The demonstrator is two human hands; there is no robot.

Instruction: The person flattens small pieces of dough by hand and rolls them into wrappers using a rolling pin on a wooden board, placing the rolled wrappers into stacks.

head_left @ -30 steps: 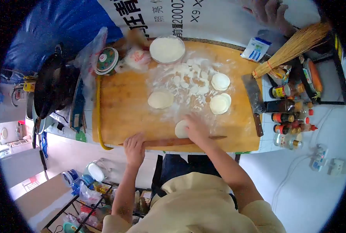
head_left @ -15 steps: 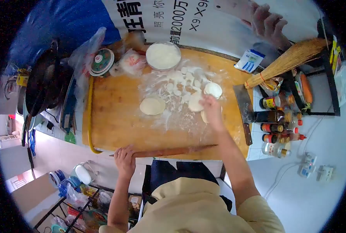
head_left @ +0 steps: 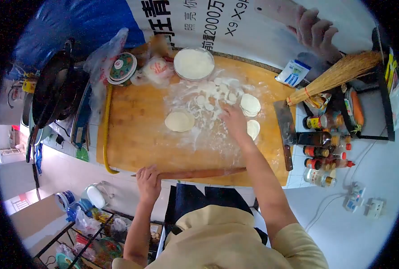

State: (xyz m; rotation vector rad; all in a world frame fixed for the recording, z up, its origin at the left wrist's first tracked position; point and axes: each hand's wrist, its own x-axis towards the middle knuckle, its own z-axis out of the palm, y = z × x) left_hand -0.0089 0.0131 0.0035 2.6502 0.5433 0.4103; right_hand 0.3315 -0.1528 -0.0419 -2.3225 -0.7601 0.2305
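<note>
My left hand is wrapped around the left end of a long wooden rolling pin, which lies along the near edge of the wooden board. Over the floured middle of the board, my right hand reaches down with its fingers slightly apart beside small dough pieces. Its fingertips are partly hidden, and no wrapper shows in them. Just right of this hand lie a stack of round dough wrappers and another wrapper, partly covered by my wrist. More flat dough rounds rest to the left.
A bowl of flour, a plastic bag and a lidded pot line the far edge. On the right are a cleaver, a straw broom and several seasoning bottles. A black wok stands left.
My right hand has let go of a dough wrapper, which now appears on the right-hand stack, and has moved left to the small dough pieces. My left hand stays on the rolling pin.
</note>
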